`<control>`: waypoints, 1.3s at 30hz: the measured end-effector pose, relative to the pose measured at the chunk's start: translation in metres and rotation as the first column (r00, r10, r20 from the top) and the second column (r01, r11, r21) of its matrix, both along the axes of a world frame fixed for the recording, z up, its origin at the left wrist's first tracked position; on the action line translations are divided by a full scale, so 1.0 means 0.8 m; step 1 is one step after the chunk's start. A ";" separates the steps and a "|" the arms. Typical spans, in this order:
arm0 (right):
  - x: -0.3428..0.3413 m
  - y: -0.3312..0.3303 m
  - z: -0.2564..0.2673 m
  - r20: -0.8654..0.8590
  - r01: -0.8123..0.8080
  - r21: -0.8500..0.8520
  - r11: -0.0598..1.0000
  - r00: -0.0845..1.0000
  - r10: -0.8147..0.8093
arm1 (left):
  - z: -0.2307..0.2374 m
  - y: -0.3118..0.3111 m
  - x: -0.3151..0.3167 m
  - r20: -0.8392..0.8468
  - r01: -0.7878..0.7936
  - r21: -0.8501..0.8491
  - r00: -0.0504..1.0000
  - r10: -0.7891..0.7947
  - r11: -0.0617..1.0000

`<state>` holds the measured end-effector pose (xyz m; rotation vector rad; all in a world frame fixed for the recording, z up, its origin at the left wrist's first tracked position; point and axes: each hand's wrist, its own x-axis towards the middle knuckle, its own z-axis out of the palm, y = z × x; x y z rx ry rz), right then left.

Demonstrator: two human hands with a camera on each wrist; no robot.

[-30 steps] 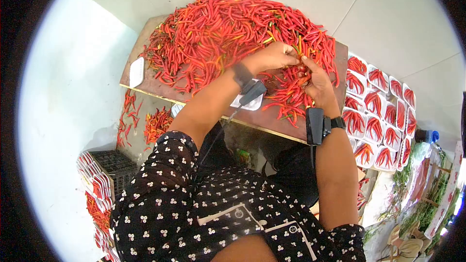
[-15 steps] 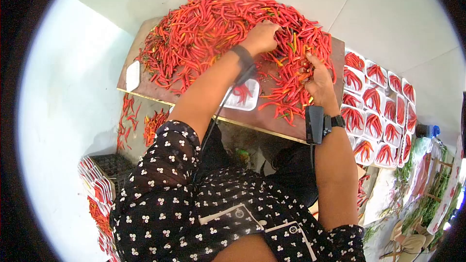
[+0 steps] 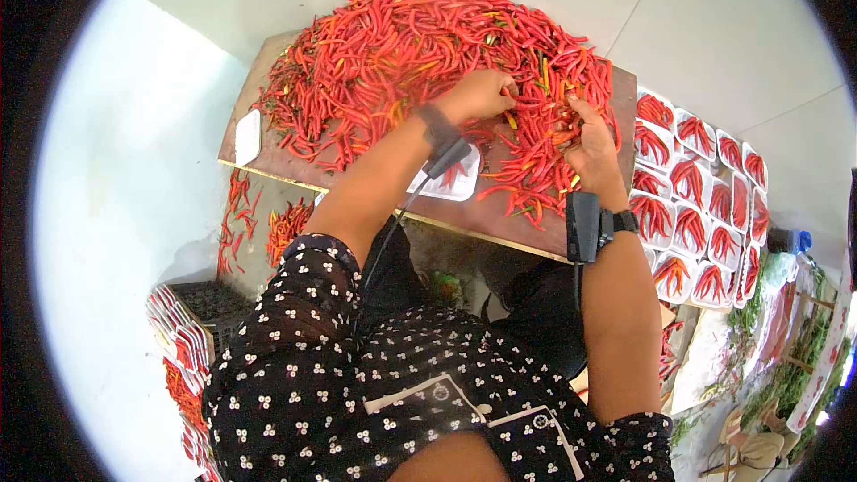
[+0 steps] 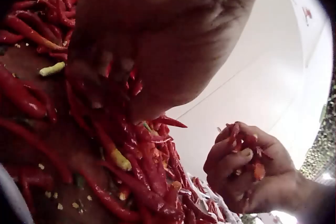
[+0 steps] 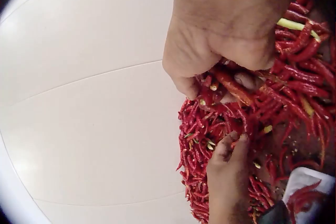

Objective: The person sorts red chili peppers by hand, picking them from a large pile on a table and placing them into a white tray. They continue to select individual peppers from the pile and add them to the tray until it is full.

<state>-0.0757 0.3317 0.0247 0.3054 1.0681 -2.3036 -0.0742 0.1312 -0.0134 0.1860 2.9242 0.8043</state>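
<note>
A big heap of red chillies point(image 3: 384, 62) covers much of the brown tabletop point(image 3: 295, 165). My left hand point(image 3: 482, 94) is low over the heap's near part, fingers bent and fingertips together; red shows between them in the left wrist view. At the heap's right side, my right hand point(image 3: 591, 138) grips a small bunch of chillies point(image 5: 231, 85) in its curled fingers, stem ends showing past the thumb side. Close below the left wrist lies a white foam tray point(image 3: 460, 180) with some chillies in it, partly covered by the wrist camera.
Filled foam trays point(image 3: 687, 228) stand in rows right of the table. An upside-down white tray point(image 3: 248, 138) lies at the tabletop's left edge. Loose chillies point(image 3: 287, 228), a dark crate point(image 3: 210, 308) and stacked trays point(image 3: 178, 326) are down at the left.
My left hand went from beside the right hand to farther up in the heap, then came back a little toward me. The right hand stays nearly in place, still gripping chillies.
</note>
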 end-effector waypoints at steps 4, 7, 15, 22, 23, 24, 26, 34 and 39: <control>-0.006 0.003 -0.012 -0.028 -0.042 -0.011 0.999 0.999 0.041 | 0.010 -0.008 0.011 0.024 0.027 0.219 0.999 -0.033 0.975; -0.004 0.004 -0.008 -0.010 -0.032 0.022 0.999 0.999 0.032 | 0.032 -0.007 0.024 0.227 -0.097 0.456 0.974 -0.010 0.885; -0.004 0.002 -0.006 -0.007 -0.023 -0.012 1.000 1.000 0.023 | 0.043 -0.006 0.025 0.179 -0.101 0.443 0.984 0.022 0.891; -0.009 0.003 -0.014 -0.017 -0.071 -0.003 0.997 0.997 0.071 | 0.029 0.034 0.013 -0.154 0.185 -0.122 0.967 -0.202 0.975; -0.008 0.003 -0.010 -0.018 -0.069 -0.001 0.998 0.997 0.069 | 0.033 0.040 0.015 -0.074 0.174 -0.253 0.977 -0.199 0.952; -0.006 0.004 -0.007 -0.005 -0.055 0.003 0.998 0.998 0.055 | 0.036 0.044 0.019 -0.090 0.196 -0.259 0.970 -0.225 0.946; -0.004 0.005 -0.004 0.008 -0.043 0.005 0.999 0.999 0.043 | 0.049 0.053 0.024 -0.041 0.179 -0.283 0.979 -0.198 0.942; -0.006 0.005 -0.006 -0.005 -0.057 -0.002 0.998 0.998 0.057 | 0.023 0.035 0.028 -0.079 0.183 -0.373 0.971 -0.228 0.910; 0.000 0.001 -0.003 -0.014 -0.041 -0.003 0.999 0.999 0.041 | 0.035 0.022 0.017 -0.039 -0.057 0.194 0.997 0.066 0.979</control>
